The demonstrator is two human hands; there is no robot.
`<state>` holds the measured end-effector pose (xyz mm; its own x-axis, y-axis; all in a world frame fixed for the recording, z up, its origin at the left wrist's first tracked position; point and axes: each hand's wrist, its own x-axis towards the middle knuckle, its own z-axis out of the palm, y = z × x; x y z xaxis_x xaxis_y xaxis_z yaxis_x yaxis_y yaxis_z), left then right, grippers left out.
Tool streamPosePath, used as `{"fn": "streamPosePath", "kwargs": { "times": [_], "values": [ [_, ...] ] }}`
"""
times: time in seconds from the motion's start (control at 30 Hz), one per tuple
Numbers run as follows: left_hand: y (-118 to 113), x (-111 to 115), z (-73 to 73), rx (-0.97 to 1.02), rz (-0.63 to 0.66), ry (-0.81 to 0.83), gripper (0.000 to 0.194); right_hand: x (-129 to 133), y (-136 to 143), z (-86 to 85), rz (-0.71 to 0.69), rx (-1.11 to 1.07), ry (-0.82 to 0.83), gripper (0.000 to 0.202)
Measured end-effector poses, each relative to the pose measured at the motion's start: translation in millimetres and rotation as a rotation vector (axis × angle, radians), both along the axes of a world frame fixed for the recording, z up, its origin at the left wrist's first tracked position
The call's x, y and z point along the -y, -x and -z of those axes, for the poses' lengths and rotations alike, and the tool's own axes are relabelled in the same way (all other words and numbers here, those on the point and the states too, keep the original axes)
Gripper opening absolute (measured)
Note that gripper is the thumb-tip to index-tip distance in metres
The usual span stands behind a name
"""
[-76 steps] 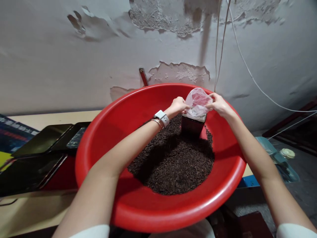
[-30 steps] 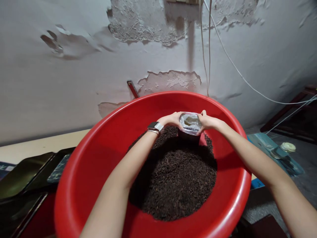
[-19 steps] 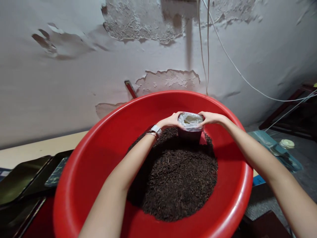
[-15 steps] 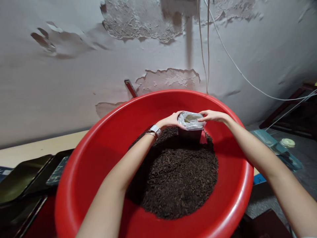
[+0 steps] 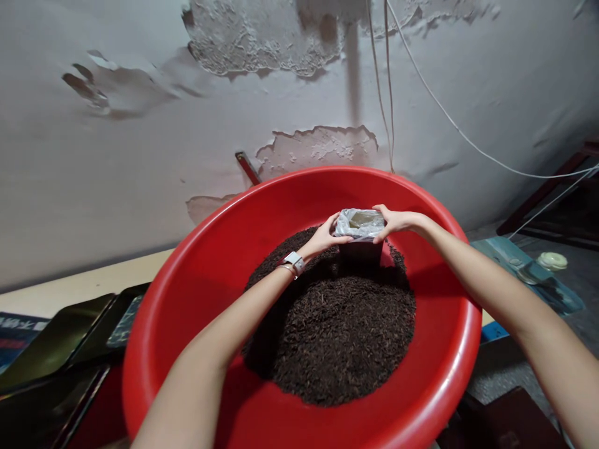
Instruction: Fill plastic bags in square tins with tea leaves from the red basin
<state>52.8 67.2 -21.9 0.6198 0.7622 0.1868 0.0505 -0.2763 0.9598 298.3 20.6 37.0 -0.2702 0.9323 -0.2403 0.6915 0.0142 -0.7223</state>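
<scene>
A dark box (image 5: 359, 252) lined with a clear plastic bag (image 5: 349, 232) stands at the far side of a heap of dark, crumbly loose material (image 5: 341, 337), maybe tea leaves. The bag's edge is folded over the box's rim, and an olive-coloured inside shows through the opening. My left hand (image 5: 324, 237) grips the left side of the lined rim, thumb in front. On the right side, my right hand (image 5: 393, 223) holds the rim between thumb and fingers. The heap lies in a large red basin (image 5: 196, 324).
Shiny olive-and-black trays or bags (image 5: 60, 343) lie left of the basin on a pale table (image 5: 107, 274). Behind is a peeling wall (image 5: 140, 156) with hanging cables (image 5: 388, 93). A teal plastic sheet (image 5: 528, 274) and a pale round object (image 5: 552, 260) are at right.
My right thumb has come down to the front of the lined rim, and its fingers have spread along the side. The box stays in place; the view has shifted slightly.
</scene>
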Motion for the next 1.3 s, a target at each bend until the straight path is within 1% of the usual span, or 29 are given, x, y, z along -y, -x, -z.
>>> {"fn": "streamPosePath", "kwargs": {
  "times": [0.07, 0.13, 0.2, 0.27, 0.33, 0.4, 0.47, 0.5, 0.53, 0.57, 0.67, 0.73, 0.87, 0.97, 1.03, 1.13, 1.2, 1.3],
  "values": [
    [0, 0, -1.3, -0.016, 0.006, -0.009, 0.101, 0, 0, 3.0, 0.000, 0.006, -0.010, 0.133],
    [0, 0, -2.8, -0.028, 0.008, -0.022, 0.100, 1, 1, 2.8, 0.002, 0.015, -0.006, 0.138],
    [0, 0, -3.8, -0.048, 0.007, -0.041, 0.099, 4, 1, -1.0, 0.012, 0.032, -0.004, 0.138],
    [1, 2, -3.7, -0.070, 0.004, -0.069, 0.096, 7, 2, -7.3, 0.050, 0.102, -0.023, 0.133],
    [1, 6, -1.8, -0.086, -0.010, -0.100, 0.092, 9, 3, -14.5, 0.110, 0.226, -0.063, 0.121],
    [0, 10, 2.3, -0.095, -0.071, -0.135, 0.087, 10, 2, -21.8, 0.122, 0.348, -0.068, 0.095],
    [0, 14, 7.5, -0.097, -0.162, -0.162, 0.083, 10, -1, -28.6, 0.063, 0.411, -0.022, 0.064],
    [0, 16, 9.9, -0.094, -0.199, -0.168, 0.081, 10, -4, -31.7, 0.022, 0.418, 0.003, 0.054],
    [-1, 17, 11.7, -0.090, -0.221, -0.169, 0.080, 11, -6, -34.6, -0.020, 0.411, 0.018, 0.049],
    [-1, 17, 12.8, -0.085, -0.225, -0.166, 0.080, 11, -9, -37.1, -0.061, 0.391, 0.026, 0.048],
    [-1, 17, 10.9, -0.087, -0.175, -0.155, 0.078, 11, -15, -40.7, -0.172, 0.316, 0.048, 0.050],
    [-1, 18, 6.9, -0.096, -0.141, -0.131, 0.076, 9, -16, -39.5, -0.202, 0.303, 0.057, 0.047],
    [-1, 19, -0.7, -0.079, -0.087, -0.040, 0.078, 6, -16, -33.5, -0.171, 0.321, 0.078, 0.037],
    [-2, 19, -4.7, -0.074, -0.054, -0.003, 0.080, 7, -16, -30.0, -0.122, 0.280, 0.175, 0.042],
    [-3, 18, -7.4, -0.084, -0.048, 0.012, 0.082, 8, -18, -26.8, -0.098, 0.190, 0.282, 0.048],
    [-7, 20, -11.4, -0.077, -0.044, 0.044, 0.087, 9, -21, -19.4, -0.085, -0.020, 0.415, 0.050],
    [-11, 23, -13.2, -0.045, -0.049, 0.067, 0.090, 8, -24, -14.8, -0.046, -0.138, 0.450, 0.048],
    [-18, 27, -13.6, 0.005, -0.083, 0.095, 0.092, 7, -29, -12.7, 0.002, -0.244, 0.471, 0.041]
  ]
}}
